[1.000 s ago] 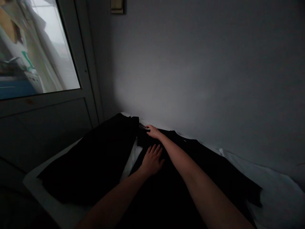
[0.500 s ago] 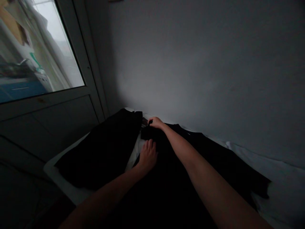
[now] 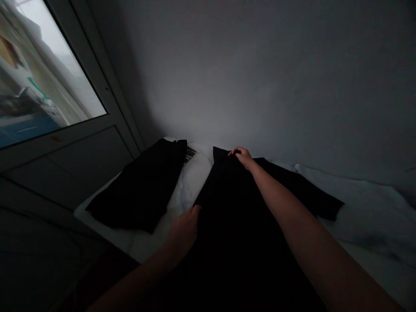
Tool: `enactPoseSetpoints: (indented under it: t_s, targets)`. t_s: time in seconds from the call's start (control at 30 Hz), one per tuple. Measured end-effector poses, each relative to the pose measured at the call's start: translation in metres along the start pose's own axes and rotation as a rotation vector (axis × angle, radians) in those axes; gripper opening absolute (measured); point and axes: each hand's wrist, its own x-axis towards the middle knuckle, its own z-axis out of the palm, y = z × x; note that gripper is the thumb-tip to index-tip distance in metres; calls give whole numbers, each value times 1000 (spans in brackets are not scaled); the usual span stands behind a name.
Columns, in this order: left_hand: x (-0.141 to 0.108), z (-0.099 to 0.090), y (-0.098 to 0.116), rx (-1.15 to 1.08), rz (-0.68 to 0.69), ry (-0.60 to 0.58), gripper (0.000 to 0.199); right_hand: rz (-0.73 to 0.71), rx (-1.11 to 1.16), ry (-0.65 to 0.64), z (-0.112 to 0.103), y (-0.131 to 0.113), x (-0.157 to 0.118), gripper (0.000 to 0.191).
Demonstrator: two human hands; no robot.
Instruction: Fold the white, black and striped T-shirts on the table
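Observation:
A large black garment lies across the white-covered surface, with a sleeve-like part reaching to the right. My right hand pinches its upper part near the wall. Lower down, my left hand is closed on the garment's left edge. Another black garment lies flat to the left, apart from both hands. A small dark patterned item shows beside that garment's top right corner. Folds in the black cloth are too dark to make out.
A white sheet shows between the garments. Grey wall rises behind the surface. At the left stands a door with a glass pane. Whitish rumpled cloth lies at the right.
The large black garment's top has moved right, away from the other garment, with my right hand. My left hand has come lower and closed on its edge. The view has shifted slightly.

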Motion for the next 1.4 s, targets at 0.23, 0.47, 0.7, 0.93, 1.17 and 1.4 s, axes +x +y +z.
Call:
enactPoseSetpoints:
  t_s: [0.23,0.47,0.7,0.93,1.17,1.4]
  targets:
    - [4,13,36,-107,175,-88,53,150,-99,66,-24,12,-24,17]
    - [23,32,49,-351,264,-15,45,223,-261,152,-23,19,-31,15]
    - [23,41,52,-376,296,-106,41,234,-389,220,-14,30,-39,14]
    - [83,-5,38,-236,449,-272,28,174,-451,340,-2,36,-54,16]
    - [283,-59,54,67,281,244,36,128,-443,501,10,35,-68,26]
    - [371,-53,64,107,325,208,26,57,-443,498,15,21,-90,34]
